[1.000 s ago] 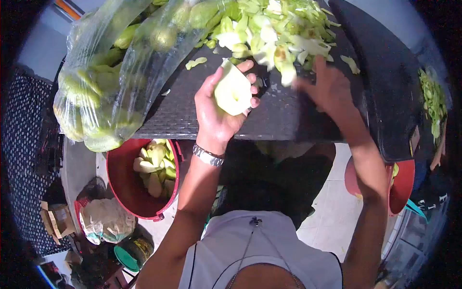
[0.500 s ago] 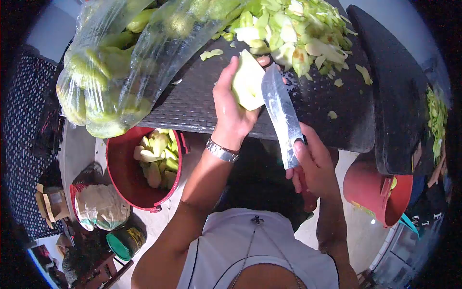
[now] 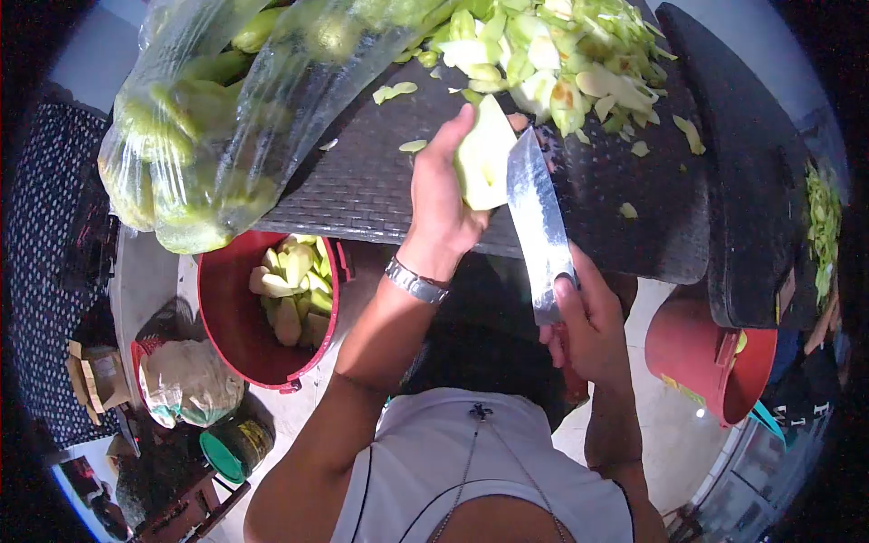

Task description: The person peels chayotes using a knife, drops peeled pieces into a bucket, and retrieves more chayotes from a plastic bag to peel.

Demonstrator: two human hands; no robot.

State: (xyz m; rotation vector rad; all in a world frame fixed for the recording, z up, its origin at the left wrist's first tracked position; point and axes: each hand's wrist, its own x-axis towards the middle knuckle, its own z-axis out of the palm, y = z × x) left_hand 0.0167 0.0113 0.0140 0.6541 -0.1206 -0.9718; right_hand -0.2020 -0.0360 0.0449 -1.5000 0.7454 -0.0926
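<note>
My left hand (image 3: pixel 442 195) is wrapped round a peeled pale green vegetable (image 3: pixel 485 154), possibly a chayote, above the near part of the dark woven tabletop (image 3: pixel 362 204). My right hand (image 3: pixel 588 317) grips a broad kitchen knife (image 3: pixel 536 213). Its blade points up and away, close to the vegetable's right side; I cannot tell whether the edge touches it. The knife's handle is hidden in my fingers. Just beyond my left hand lies a heap of peelings (image 3: pixel 579 63), with loose scraps around it.
A clear plastic bag (image 3: pixel 195 154) of whole green vegetables overhangs the table's left edge. Below, a red bucket (image 3: pixel 231 335) holds pale peeled pieces. Another red bucket (image 3: pixel 692 348) stands at right, under a dark chair-like piece (image 3: pixel 742 163). A green-lidded tub (image 3: pixel 226 452) is lower left.
The vegetable has turned in my left hand and shows a narrower face. The knife has shifted slightly downward and right. A small scrap now shows on the table left of my thumb.
</note>
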